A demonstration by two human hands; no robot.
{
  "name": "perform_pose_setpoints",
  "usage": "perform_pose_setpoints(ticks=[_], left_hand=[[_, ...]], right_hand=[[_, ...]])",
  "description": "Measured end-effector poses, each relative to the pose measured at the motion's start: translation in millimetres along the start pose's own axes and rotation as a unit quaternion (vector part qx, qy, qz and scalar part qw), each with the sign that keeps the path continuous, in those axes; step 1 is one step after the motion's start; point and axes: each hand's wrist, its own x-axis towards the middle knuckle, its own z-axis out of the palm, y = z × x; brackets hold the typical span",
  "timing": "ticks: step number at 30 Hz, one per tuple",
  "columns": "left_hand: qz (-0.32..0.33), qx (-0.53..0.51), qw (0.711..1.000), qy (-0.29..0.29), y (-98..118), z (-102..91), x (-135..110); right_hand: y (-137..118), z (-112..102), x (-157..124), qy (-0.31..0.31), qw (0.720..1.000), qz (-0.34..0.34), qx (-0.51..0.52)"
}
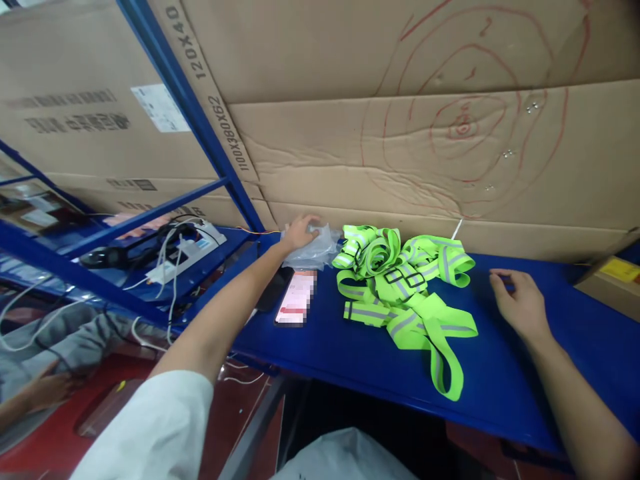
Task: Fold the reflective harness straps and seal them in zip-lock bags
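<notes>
- Head view: left hand [299,232] reaches far back, its grip folded over the top of a crumpled clear plastic bag [316,252].
- Right hand [517,303] has a loose, open grip. Its fingertips rest on the blue tabletop [575,347] and it holds nothing.
- What the bag contains, I can't tell. A cardboard box [611,281] at the far right edge looks shut.
- A neon-yellow reflective strap pile [400,287] lies between the hands, just beside the bag and near the right hand without touching it.
- A phone [295,298] lies in front of the bag, under the left forearm.
</notes>
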Motion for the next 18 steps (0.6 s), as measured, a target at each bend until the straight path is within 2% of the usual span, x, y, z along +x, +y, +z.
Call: perform_pose_setpoints(ticks=[6,10,14,18], left_hand=[[0.033,0.015,0.997,-0.07,9,11.9,-25],[0.034,0.015,0.999,-0.039,25,9.2,-40],[0.057,0.003,0.998,0.009,67,9.3,-69],[0.096,-0.041,0.994,0.035,116,31.4,-108]], right_hand=[[-2,5,-3,-0.029,1.0,-0.01,-0.002],[2,9,-3,-0.047,0.999,-0.005,-0.017],[8,9,-1,-0.045,0.998,0.019,-0.04],[7,5,-2,-0.046,0.995,0.058,-0.072]])
